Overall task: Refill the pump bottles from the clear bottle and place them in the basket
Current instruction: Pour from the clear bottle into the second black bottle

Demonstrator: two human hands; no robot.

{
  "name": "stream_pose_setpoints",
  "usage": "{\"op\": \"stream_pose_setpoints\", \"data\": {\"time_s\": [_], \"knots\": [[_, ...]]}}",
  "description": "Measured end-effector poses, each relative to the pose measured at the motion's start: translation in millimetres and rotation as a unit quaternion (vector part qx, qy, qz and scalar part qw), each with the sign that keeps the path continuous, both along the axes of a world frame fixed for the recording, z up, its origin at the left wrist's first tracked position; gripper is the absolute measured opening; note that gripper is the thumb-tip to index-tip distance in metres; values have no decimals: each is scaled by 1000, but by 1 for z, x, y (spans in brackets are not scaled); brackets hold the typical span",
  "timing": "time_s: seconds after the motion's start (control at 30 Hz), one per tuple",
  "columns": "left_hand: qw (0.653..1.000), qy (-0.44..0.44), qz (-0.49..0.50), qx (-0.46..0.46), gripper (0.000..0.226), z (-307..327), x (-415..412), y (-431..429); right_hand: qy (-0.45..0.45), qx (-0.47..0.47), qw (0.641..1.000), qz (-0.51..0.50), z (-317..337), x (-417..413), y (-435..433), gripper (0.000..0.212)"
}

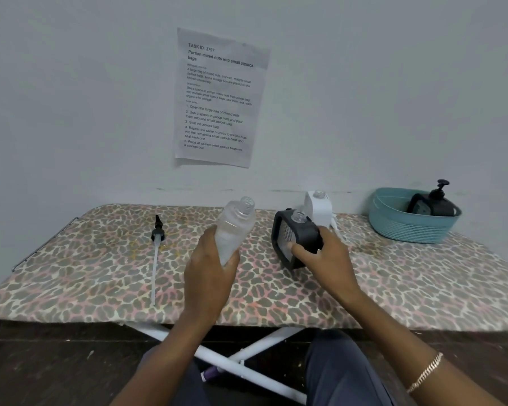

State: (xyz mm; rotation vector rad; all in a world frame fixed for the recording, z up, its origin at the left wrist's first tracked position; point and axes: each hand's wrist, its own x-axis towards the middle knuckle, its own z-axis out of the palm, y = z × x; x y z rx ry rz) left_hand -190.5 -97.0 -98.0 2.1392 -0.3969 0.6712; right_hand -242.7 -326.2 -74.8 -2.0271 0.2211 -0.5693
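The left hand gripped the uncapped clear plastic bottle, tilted rightward above the leopard-print board. The right hand gripped the open black pump bottle. The teal basket contained another black pump bottle.

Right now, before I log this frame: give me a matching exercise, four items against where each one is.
Items
1. clear bottle
2. loose pump
3. open black bottle
4. black bottle with pump on

Places
A. inside the teal basket
B. gripped by the right hand
C. lying alone on the leopard-print board
D. held by the left hand

Pairs: 1-D, 2-C, 3-B, 4-A.
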Motion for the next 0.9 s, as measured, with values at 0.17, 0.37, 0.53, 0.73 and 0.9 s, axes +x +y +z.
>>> {"op": "stream_pose_setpoints", "data": {"time_s": [0.17,0.37,0.53,0.73,0.9], "knots": [[998,-33,-2,59,61,-4,-4,-6,-8,15,1000,14,-13,-27,-3,42],[984,-101,28,147,79,-5,-8,-12,-5,-27,1000,13,-23,-38,2,42],[972,-129,57,187,79,-8,-7,-9,-10,-39,999,18,-25,-39,4,44],[964,-138,70,219,84,-5,-9,-11,-8,-34,999,25,-25,-41,5,46],[958,-147,75,236,87,-3,-11,-13,-11,-28,999,28,-26,-43,9,46]]}}
